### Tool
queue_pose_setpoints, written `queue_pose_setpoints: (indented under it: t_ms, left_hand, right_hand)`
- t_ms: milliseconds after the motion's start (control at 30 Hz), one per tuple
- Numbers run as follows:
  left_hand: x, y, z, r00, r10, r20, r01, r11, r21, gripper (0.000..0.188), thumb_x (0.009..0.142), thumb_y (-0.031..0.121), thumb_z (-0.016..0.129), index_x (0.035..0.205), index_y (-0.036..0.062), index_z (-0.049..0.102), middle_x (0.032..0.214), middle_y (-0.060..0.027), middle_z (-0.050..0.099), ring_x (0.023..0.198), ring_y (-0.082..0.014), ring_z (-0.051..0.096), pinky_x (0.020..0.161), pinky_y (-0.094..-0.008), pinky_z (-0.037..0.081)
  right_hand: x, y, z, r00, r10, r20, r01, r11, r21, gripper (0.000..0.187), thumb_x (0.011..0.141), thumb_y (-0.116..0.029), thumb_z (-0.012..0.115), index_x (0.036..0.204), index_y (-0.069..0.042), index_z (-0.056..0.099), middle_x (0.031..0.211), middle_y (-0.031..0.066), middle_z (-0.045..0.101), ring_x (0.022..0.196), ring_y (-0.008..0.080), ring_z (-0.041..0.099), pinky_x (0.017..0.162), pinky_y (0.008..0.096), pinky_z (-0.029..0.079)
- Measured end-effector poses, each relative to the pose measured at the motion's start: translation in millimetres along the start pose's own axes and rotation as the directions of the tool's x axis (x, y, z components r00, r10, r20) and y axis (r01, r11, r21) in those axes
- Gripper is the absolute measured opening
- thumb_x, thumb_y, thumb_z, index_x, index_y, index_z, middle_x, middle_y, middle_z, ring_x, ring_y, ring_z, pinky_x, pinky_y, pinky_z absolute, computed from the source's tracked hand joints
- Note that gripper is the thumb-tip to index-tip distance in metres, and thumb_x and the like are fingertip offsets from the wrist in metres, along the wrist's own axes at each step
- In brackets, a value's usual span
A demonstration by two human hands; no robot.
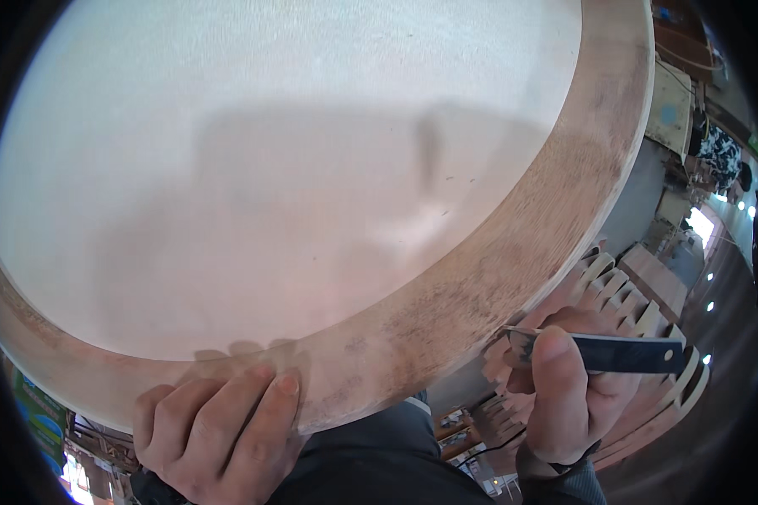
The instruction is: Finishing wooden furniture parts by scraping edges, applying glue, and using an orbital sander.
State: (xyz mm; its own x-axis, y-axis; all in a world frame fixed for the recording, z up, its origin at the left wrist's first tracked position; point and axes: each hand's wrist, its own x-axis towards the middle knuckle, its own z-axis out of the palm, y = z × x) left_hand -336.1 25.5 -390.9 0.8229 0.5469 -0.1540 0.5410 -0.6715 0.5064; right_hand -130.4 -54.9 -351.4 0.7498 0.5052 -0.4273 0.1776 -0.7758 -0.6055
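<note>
a bright window [701,225] glows near small lights [710,305]

Round panel [295,194]: creamy white, faint fine grain, soft grey shadows, a few dark specks
Wooden rim [472,290]: pinkish brown, streaked grain, darker blotches
Knife handle [627,354]: blue-black, one pale dot
Curved pieces [646,320]: pale tan and pinkish
Trousers [370,463]: dark grey-black
Patterned cloth [720,156]: mottled black and white
Package [42,417]: green

Someone in dark workwear, charcoal garment [362,463] at the lower middle of the frame, narrow pale stripe [419,405] at its upper edge, bare left hand [219,433] and right hand [577,370], short nails, dark grey right sleeve [564,486], black cuff edge [571,463] lower right.
</note>
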Motion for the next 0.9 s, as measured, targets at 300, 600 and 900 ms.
queue_pose_setpoints:
  t_ms: [300, 600, 900]
  left_hand:
    - [-2, -3, 1, 0.997, 0.06, -0.041, -0.061, 0.998, -0.016, 0.027, 0.084, 0.022, 0.066, 0.108, 0.0131, 0.075, 0.103, -0.0003, 0.071, 0.086, -0.0167, 0.065, 0.074, -0.0285, 0.049]
    - [-4, -3, 6, 0.993, 0.073, -0.093, -0.076, 0.997, -0.029, 0.029, 0.08, 0.019, 0.07, 0.108, 0.0119, 0.075, 0.099, 0.0021, 0.071, 0.086, -0.0147, 0.065, 0.072, -0.0268, 0.048]
    - [-6, -3, 4, 0.996, 0.083, -0.041, -0.083, 0.996, -0.014, 0.026, 0.08, 0.015, 0.069, 0.106, 0.0129, 0.074, 0.096, 0.001, 0.072, 0.082, -0.0156, 0.065, 0.072, -0.0272, 0.049]
  right_hand:
    - [0, -6, -4, 0.998, 0.056, 0.003, -0.055, 0.994, -0.097, 0.032, 0.09, -0.024, 0.063, 0.068, 0.0, 0.06, 0.059, 0.007, 0.059, 0.042, 0.0102, 0.049, 0.038, 0.0221, 0.036]
    - [11, -2, -18, 0.961, 0.218, 0.172, -0.235, 0.968, 0.086, 0.027, 0.089, -0.016, 0.063, 0.067, -0.001, 0.061, 0.057, 0.005, 0.058, 0.044, 0.009, 0.048, 0.042, 0.0233, 0.034]
    - [22, 33, -24, 0.894, 0.18, 0.409, -0.358, 0.836, 0.416, 0.021, 0.091, -0.014, 0.061, 0.078, 0.002, 0.066, 0.06, 0.0072, 0.063, 0.049, 0.0103, 0.054, 0.043, 0.0232, 0.037]
